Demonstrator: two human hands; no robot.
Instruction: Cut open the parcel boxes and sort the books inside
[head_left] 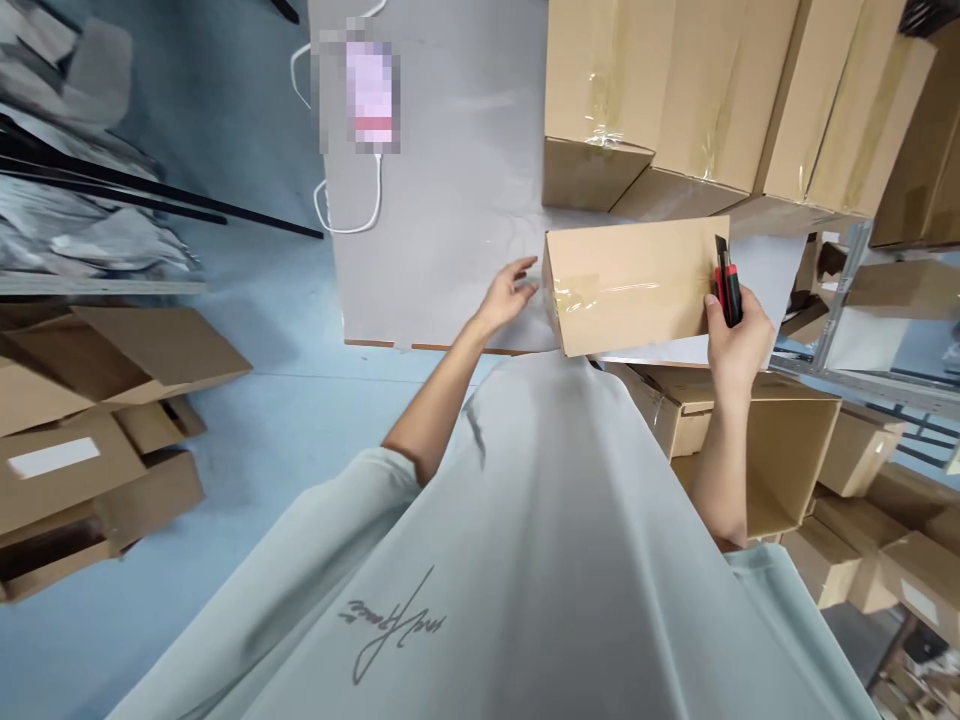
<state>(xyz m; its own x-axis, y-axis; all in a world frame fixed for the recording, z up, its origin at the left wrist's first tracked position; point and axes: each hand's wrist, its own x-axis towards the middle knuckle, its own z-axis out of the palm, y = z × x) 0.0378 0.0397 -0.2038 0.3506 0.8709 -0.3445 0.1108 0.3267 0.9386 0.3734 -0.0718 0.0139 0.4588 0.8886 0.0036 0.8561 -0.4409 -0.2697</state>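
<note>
A long taped cardboard box [637, 285] lies at the front edge of the grey table [442, 250], with clear tape along its top. My left hand [510, 295] is just left of the box's left end, fingers apart and holding nothing. At the box's right end, my right hand [736, 325] is closed round a red and black box cutter [726, 283]. The cutter's dark tip points away from me, over the box.
Several taped boxes [652, 80] stand at the table's back right. A blurred pink object [373, 95] and a white cable [379, 195] are at the back left. Open cartons [75, 450] sit at the left; an open box [787, 450] is below the table's right side.
</note>
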